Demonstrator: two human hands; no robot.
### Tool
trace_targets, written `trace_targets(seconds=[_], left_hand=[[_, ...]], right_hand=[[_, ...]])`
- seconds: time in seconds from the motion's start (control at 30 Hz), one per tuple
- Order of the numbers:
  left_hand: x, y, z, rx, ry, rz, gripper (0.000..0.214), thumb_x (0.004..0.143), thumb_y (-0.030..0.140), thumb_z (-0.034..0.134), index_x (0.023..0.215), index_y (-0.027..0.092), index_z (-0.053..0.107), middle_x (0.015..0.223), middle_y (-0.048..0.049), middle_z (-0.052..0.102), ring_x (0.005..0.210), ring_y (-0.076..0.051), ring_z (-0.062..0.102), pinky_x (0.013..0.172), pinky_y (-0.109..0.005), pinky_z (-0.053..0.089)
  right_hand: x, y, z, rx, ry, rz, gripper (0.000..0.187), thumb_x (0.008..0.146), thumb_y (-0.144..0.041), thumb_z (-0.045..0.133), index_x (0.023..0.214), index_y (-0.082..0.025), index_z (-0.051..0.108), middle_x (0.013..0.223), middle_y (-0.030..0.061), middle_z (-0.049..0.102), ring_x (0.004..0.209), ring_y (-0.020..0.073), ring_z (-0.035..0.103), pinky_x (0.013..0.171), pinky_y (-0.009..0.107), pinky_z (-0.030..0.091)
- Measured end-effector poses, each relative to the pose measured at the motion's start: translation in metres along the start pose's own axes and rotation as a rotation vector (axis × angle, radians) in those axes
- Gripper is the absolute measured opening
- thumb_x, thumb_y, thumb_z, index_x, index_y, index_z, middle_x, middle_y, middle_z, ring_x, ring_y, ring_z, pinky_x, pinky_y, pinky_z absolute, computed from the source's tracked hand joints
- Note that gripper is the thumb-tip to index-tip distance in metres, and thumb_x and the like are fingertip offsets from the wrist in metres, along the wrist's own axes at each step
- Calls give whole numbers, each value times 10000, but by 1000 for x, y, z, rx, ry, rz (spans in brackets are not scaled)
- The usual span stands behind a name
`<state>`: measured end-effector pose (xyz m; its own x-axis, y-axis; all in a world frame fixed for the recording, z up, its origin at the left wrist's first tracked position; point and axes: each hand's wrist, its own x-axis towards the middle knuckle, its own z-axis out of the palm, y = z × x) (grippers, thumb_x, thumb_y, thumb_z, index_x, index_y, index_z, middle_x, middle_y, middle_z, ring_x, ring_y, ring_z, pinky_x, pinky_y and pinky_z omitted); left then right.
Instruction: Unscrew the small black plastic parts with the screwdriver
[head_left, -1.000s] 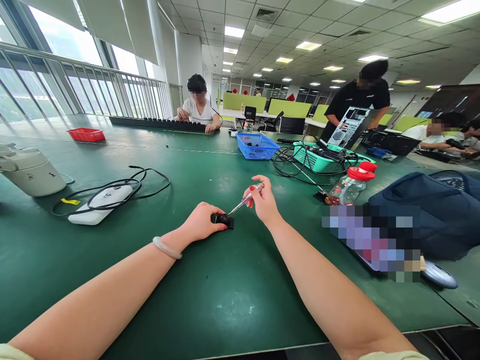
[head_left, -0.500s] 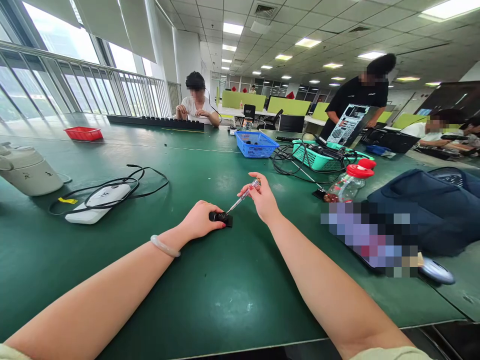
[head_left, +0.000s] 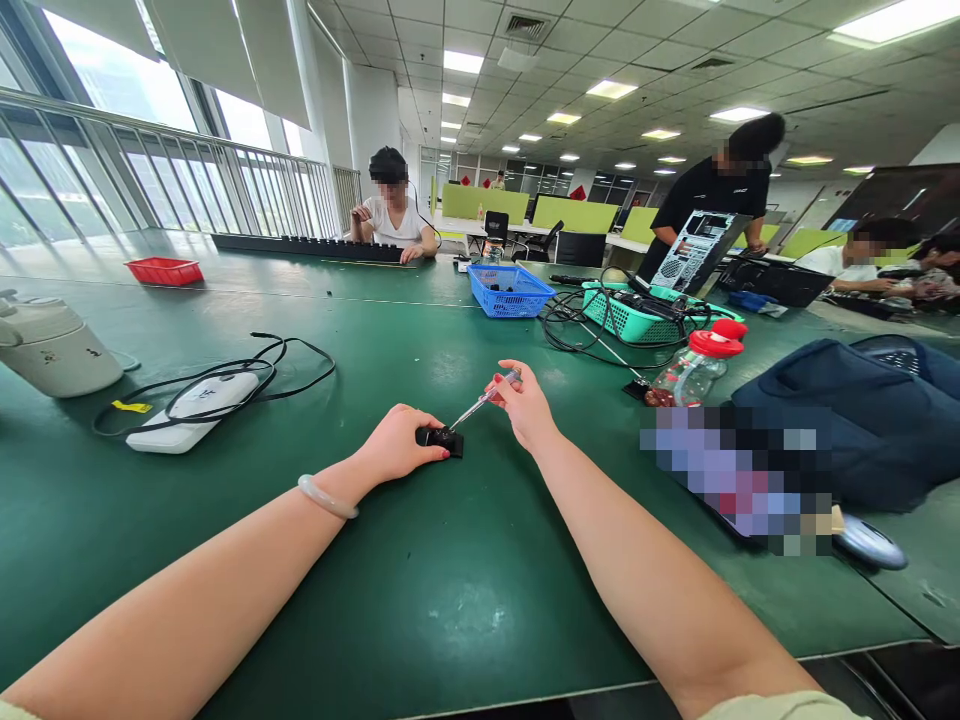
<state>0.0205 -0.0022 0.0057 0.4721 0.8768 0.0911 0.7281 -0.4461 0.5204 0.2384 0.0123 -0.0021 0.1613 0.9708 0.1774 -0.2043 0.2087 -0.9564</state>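
Observation:
My left hand point(head_left: 399, 442) is closed around a small black part point(head_left: 454, 444), keeping it down on the green table point(head_left: 465, 560). What exactly the part is I cannot make out; the fingers cover its left end. Between the fingers of my right hand point(head_left: 526, 405) is a screwdriver point(head_left: 478, 404) with a clear handle and a thin metal shaft. It slants down to the left, and its tip meets the top of the black part. A pale bangle sits on my left wrist.
A white power bank-like device point(head_left: 196, 410) with a black cord lies left, near a white jug point(head_left: 56, 345). Farther back are red point(head_left: 165, 271), blue point(head_left: 511, 292) and green point(head_left: 626, 312) baskets. A red-lidded jar point(head_left: 694, 365) and dark bag point(head_left: 840, 420) stand right. Other people work beyond.
My right hand has dropped slightly and its fingers have shifted on the screwdriver, which leans lower. My left hand stays on the black part. A person across the table has lowered one hand.

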Motion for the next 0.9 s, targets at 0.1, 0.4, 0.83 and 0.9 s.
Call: trace_targets(seconds=[0.1, 0.4, 0.83, 0.9], left_hand=[[0, -2, 1, 1, 3, 6, 378, 675, 490, 682, 973, 262, 722, 988, -31, 702, 1103, -280, 532, 932, -377, 461], [-1, -3, 1, 4, 20, 26, 375, 673, 503, 688, 961, 265, 725, 987, -29, 708, 1093, -288, 543, 922, -377, 465], [0, -4, 3, 7, 84, 37, 348, 706, 432, 671, 999, 249, 719, 1018, -48, 707, 1103, -288, 529, 965, -411, 450], [0, -6, 3, 9, 85, 39, 352, 710, 437, 670, 1006, 254, 717, 1024, -47, 706, 1102, -286, 531, 978, -419, 446]], right_hand=[[1, 4, -2, 40, 11, 38, 334, 748, -361, 688, 997, -251, 493, 686, -71, 641, 683, 145, 670, 790, 377, 526], [0, 14, -3, 197, -3, 275, 177, 795, -154, 609, 877, -225, 470, 705, -8, 659, 693, 194, 712, 683, 387, 565], [-2, 8, -1, 97, -85, 212, 218, 740, -249, 660, 889, -229, 503, 609, -46, 619, 564, 165, 653, 630, 383, 555], [-4, 2, 3, 6, -123, 159, 257, 740, -278, 655, 937, -229, 498, 592, -68, 600, 518, 140, 614, 628, 363, 539]])
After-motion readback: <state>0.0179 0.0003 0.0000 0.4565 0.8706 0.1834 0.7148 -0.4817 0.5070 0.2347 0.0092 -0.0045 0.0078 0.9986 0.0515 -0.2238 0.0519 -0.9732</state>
